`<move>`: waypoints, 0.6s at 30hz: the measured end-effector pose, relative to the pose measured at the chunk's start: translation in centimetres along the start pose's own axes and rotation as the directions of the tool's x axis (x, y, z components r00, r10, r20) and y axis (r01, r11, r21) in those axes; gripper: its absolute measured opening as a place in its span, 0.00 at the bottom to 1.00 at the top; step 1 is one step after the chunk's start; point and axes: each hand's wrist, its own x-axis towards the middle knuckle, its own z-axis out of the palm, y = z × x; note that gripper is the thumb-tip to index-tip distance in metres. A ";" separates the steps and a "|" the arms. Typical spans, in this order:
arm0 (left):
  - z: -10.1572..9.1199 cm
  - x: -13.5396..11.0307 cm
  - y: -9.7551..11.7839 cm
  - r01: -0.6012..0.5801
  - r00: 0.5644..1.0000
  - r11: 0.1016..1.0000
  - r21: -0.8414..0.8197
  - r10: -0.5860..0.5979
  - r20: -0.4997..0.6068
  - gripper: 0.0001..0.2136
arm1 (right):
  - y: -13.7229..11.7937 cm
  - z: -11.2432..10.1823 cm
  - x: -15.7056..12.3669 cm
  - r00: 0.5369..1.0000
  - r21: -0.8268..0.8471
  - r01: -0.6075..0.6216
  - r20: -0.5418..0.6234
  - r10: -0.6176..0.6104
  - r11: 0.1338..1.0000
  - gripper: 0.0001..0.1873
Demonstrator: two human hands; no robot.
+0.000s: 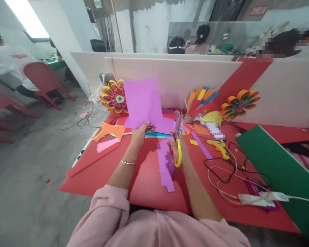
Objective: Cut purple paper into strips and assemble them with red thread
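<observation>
My left hand [141, 132] grips the lower edge of a purple paper sheet [142, 99], thumb in front, and the sheet stands nearly upright over the table. In my right hand [175, 145] is a pair of scissors [179, 151] with yellow handles. Its blades point up and away from me, to the right of the sheet and apart from it. Cut purple paper strips [166, 168] lie in a loose pile on the red table covering [144, 171] between my forearms. More purple paper [168, 126] lies flat behind my hands.
Paper flowers lean at the left [113, 96] and right [239, 104] against a pale partition [180, 73]. A yellow glue gun [218, 147], tangled cables and a taped power strip [262, 198] lie on the right, beside a green board [280, 171]. Orange paper [110, 132] lies left. Other people sit beyond.
</observation>
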 end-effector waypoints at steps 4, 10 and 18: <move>0.9 -5.0 2.5 -0.123 0.992 0.991 -0.050 0.121 -0.039 0.17 | -2.1 0.4 -6.4 0.993 -0.008 -0.085 0.083 0.085 0.996 0.29; 1.3 -10.8 2.6 -0.168 0.984 0.984 -0.054 0.164 -0.076 0.20 | -5.4 0.2 -10.5 0.953 0.053 -0.026 0.304 0.009 0.998 0.30; 1.5 -13.6 3.5 -0.149 0.988 0.989 0.019 0.149 -0.028 0.19 | -6.3 -0.1 -11.4 0.962 0.019 0.064 0.266 -0.067 0.998 0.32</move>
